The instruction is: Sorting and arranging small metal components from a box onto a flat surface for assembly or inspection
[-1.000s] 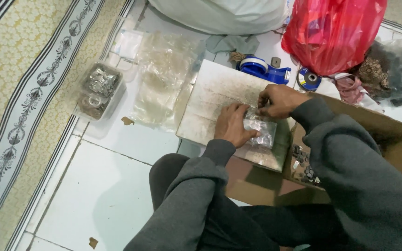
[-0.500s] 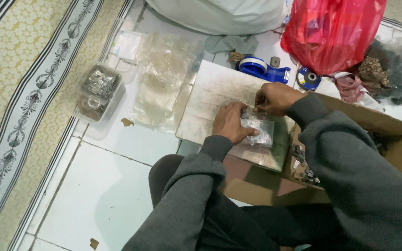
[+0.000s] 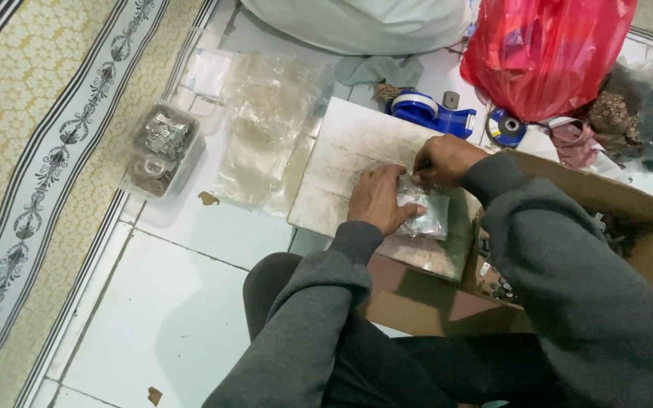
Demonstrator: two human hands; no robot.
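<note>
A small clear plastic bag (image 3: 431, 215) with small metal parts inside lies on a pale worn board (image 3: 357, 143). My left hand (image 3: 379, 199) presses down on the bag's left side, fingers curled over it. My right hand (image 3: 447, 160) pinches the bag's top edge from above. Both arms wear grey sleeves. The board rests across the open brown cardboard box (image 3: 644, 219) in front of my knees.
A clear tub of metal hardware (image 3: 159, 147) sits at the left by the patterned rug (image 3: 32, 151). Loose clear plastic bags (image 3: 262, 128) lie on the white tile floor. A blue tape dispenser (image 3: 428, 113), tape roll (image 3: 505, 127), red plastic bag (image 3: 546, 53) and white sack (image 3: 357, 23) stand behind the board.
Both hands stay on the small bag. They shifted slightly upward along the board, with the right fingers working the bag's top edge.
</note>
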